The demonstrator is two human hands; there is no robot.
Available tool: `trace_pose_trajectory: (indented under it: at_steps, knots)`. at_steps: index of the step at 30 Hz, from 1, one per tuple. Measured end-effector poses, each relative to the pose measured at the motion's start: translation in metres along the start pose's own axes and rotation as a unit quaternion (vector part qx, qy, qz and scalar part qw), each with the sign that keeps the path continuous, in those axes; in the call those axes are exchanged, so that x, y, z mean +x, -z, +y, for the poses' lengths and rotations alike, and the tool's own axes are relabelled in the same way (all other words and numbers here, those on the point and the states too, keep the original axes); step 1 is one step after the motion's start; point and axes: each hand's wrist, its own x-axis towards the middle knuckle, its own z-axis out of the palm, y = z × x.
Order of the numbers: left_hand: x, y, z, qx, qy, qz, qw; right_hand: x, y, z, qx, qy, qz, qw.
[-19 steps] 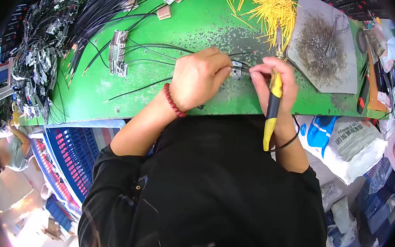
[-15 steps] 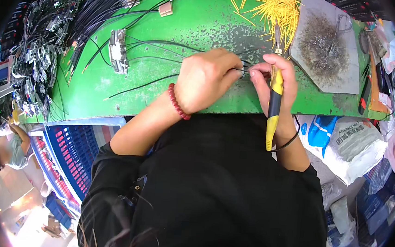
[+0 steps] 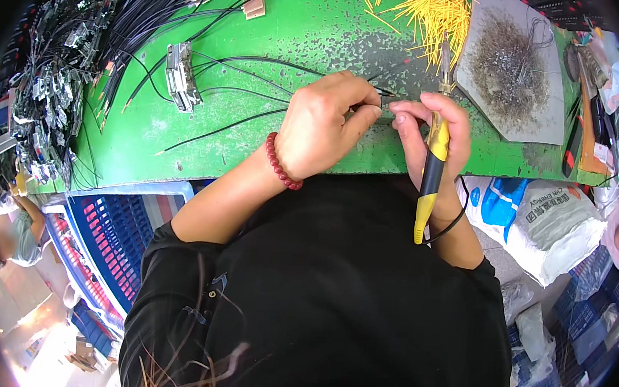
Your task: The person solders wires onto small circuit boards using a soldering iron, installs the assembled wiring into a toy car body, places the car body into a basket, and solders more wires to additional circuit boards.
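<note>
My left hand (image 3: 323, 125), with a red bead bracelet (image 3: 281, 164) at the wrist, pinches the end of a thin black wire (image 3: 261, 62) over the green bench top (image 3: 147, 130). My right hand (image 3: 430, 134) holds a yellow and black soldering iron (image 3: 431, 170), tip pointing away from me, while its thumb and fingers meet the left hand's fingertips at a small connector (image 3: 387, 105). The connector itself is mostly hidden between the fingers.
A small metal part (image 3: 182, 78) with black wires lies left of my hands. A bundle of black cables (image 3: 157, 7) and a heap of metal parts (image 3: 57, 79) fill the far left. Yellow wire pieces (image 3: 433, 10), a grey pad with solder scraps (image 3: 512, 64), and white bags (image 3: 547, 219) lie right.
Both hands stay together at the wire end; the view has shifted slightly and the left fingers have closed a little more on the connector.
</note>
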Motion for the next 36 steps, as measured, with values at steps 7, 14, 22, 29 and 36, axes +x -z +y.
trace_pose_trajectory:
  at_steps: [7, 14, 22, 29, 36]
  knots:
    - [-0.002, -0.001, 0.000, 0.038, -0.015, -0.021, 0.999, 0.002, 0.000, 0.005, -0.032, -0.001, -0.015, 0.999]
    - [0.001, -0.006, -0.008, 0.122, -0.059, -0.019, 0.991, 0.008, 0.007, 0.000, -0.034, -0.071, -0.041, 0.996]
    - [0.000, -0.013, -0.013, 0.194, -0.105, -0.026, 0.975, 0.026, 0.018, -0.001, -0.156, -0.058, -0.081, 0.983]
    - [0.004, -0.013, -0.010, 0.180, -0.122, -0.027, 0.976, 0.013, 0.098, -0.017, -0.059, -0.123, -0.015, 0.991]
    - [0.002, -0.015, -0.010, 0.141, -0.081, -0.035, 0.986, 0.030, 0.191, 0.006, -0.078, -0.059, 0.295, 0.951]
